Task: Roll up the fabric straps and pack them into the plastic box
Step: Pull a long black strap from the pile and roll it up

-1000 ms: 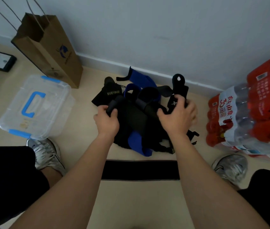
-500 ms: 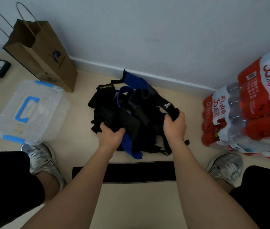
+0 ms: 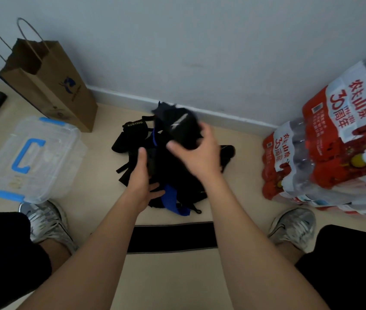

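Black, blue fabric straps (image 3: 173, 173), tangled

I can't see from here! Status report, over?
Right hand grips a black strap, lifted. Left hand on the strap pile. Plastic box to the left, lid on.
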`<move>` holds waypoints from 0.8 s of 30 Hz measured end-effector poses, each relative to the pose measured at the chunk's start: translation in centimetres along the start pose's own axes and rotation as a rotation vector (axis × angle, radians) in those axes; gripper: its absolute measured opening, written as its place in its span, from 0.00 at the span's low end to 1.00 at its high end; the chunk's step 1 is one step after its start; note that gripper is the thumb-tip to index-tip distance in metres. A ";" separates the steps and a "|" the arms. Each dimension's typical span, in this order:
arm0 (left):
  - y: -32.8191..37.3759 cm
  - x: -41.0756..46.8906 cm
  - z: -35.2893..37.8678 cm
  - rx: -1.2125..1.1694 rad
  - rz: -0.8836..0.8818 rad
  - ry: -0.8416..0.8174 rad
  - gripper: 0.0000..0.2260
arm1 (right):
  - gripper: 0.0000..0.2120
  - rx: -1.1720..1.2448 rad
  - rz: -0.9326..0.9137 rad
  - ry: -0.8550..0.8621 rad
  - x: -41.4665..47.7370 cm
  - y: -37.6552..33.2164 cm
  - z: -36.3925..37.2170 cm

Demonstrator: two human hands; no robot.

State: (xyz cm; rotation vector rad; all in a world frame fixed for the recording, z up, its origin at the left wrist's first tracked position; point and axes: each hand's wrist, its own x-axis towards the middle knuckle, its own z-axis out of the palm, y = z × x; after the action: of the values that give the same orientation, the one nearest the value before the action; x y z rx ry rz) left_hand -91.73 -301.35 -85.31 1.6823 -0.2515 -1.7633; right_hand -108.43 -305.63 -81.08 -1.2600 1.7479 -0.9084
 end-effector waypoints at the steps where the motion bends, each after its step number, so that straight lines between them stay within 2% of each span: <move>1: 0.2 0.2 -0.3 -0.053 0.005 -0.021 0.32 | 0.42 -0.058 -0.051 -0.140 -1.0 0.5 1.1; 4: 0.3 0.6 -1.5 -0.116 0.034 -0.050 0.29 | 0.38 -0.237 -0.118 -0.530 -4.3 2.9 4.3; 7: 0.2 0.7 -2.4 -0.040 0.066 -0.016 0.29 | 0.29 -0.363 -0.006 -0.703 -6.5 5.0 6.1; 10: -0.6 0.6 -2.3 0.208 0.121 0.120 0.27 | 0.24 -0.412 0.023 -0.811 -7.0 5.9 6.2; 12: -1.2 0.9 -2.2 0.275 0.181 0.191 0.23 | 0.22 -0.342 0.034 -0.736 -6.6 5.9 5.4; 14: -1.3 1.3 -2.3 0.187 0.193 0.266 0.20 | 0.19 -0.222 0.079 -0.557 -5.7 5.6 4.3; 16: -1.0 1.9 -2.8 0.076 0.165 0.330 0.14 | 0.16 -0.074 0.155 -0.309 -4.8 5.2 3.2; 18: -0.9 2.1 -3.3 0.047 0.139 0.376 0.09 | 0.12 0.022 0.253 0.014 -3.7 5.2 2.2; 20: -0.8 2.0 -3.5 0.077 0.155 0.436 0.10 | 0.08 0.103 0.448 0.261 -2.4 5.7 1.2; 22: -0.9 1.6 -3.1 0.141 0.208 0.493 0.15 | 0.09 0.319 0.717 0.287 -1.1 6.2 0.5; 24: -0.8 1.2 -2.2 0.281 0.290 0.556 0.20 | 0.11 0.496 0.930 0.167 -0.1 6.5 0.1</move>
State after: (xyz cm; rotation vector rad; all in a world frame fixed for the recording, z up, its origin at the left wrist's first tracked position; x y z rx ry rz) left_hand -89.84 -300.77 -87.03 2.1362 -0.4751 -1.0352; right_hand -110.97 -303.94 -86.82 -0.0029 1.7907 -0.7950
